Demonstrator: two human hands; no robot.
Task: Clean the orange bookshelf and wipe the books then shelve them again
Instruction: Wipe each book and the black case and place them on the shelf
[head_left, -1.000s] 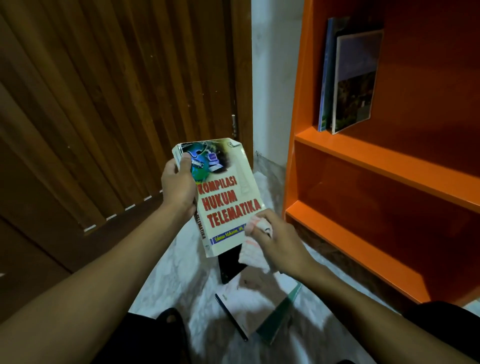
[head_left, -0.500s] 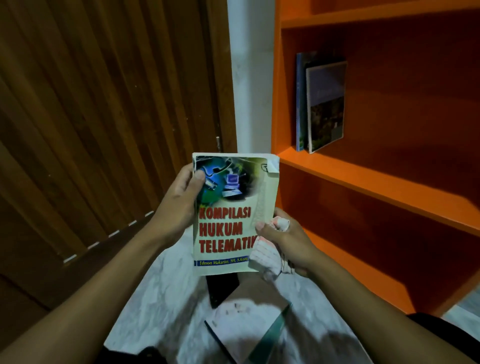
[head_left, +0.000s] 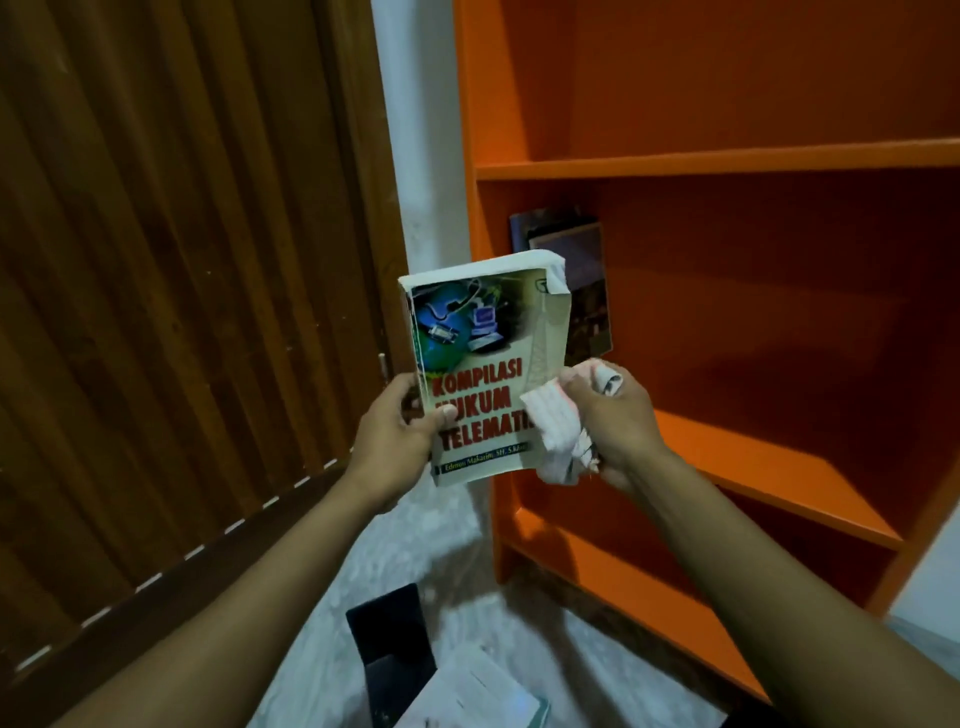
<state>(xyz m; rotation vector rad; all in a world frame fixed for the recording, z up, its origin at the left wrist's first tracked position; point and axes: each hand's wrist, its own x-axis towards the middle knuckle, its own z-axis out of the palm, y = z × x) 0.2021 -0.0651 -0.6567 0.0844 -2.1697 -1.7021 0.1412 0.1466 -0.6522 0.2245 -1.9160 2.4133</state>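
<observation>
both forearms (head_left: 291, 561) bare to the frame edge, no sleeves, hands ungloved.

Dim, warm indoor light. The orange bookshelf (head_left: 717, 156) glows brightest on its shelf edges, while its recesses at right sink into shadow. Wide-angle bending curves the wooden door (head_left: 182, 286) at left. Motion blur softens the floor (head_left: 415, 551) and the lower frame.

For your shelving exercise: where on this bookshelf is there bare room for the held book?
Free: the middle shelf right of the two leaning books, and the shelf above. Crowded: the left corner by those books, and the floor, where more books lie.
</observation>
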